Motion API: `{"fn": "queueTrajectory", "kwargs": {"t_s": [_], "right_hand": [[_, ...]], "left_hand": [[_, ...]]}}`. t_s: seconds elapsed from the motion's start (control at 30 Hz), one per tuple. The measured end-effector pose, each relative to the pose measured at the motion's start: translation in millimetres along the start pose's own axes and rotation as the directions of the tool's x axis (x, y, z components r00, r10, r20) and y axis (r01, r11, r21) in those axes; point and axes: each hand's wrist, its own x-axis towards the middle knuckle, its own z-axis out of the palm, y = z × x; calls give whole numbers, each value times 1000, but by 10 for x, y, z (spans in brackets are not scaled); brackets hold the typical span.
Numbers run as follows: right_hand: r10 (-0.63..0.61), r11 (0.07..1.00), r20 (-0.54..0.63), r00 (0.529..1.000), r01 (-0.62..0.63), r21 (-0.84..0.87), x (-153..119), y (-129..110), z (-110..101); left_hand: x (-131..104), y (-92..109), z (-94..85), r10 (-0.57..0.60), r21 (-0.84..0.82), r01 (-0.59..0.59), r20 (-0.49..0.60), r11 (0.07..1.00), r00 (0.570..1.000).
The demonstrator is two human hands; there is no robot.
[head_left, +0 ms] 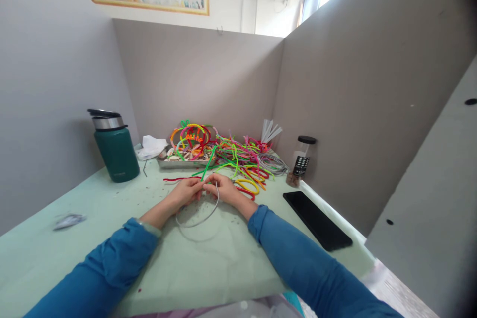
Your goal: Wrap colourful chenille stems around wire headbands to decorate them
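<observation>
Over the bench (pixel 212 273), the left hand (pixel 186 192) and the right hand (pixel 225 190) met, fingers pinched closely on a grey wire loop (pixel 197 225) that bowed toward the body; a green pipe cleaner (pixel 208 163) rose from between them; beyond lay a tangle of coloured pipe cleaners (pixel 238 153), beside a metal tray (pixel 182 164).

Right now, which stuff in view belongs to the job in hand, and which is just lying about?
Likely in the job:
- grey wire and green fuzzy stem, at the left hand and right hand
- heap of coloured stems
- grey wire coil

Apparently just lying about:
- green bottle
- black phone-like slab
- lidded jar
- white tissue
</observation>
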Motion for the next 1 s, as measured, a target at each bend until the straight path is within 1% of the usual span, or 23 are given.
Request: {"fn": "queueTrajectory", "kwargs": {"t_s": [0.23,0.57,1.0], "right_hand": [[-11,1000,2,1000,11,-10,20,36,-4],[-33,996,3,999,33,-88,23,98,-8],[-54,990,3,999,54,-129,12,54,-2]], "left_hand": [[-16,22,5,-5,9,5,-8,1000,1000],[-45,90,25,3,-10,-4,-13,1000,1000],[-7,57,28,51,-2,-51,-46,999,998]]}}
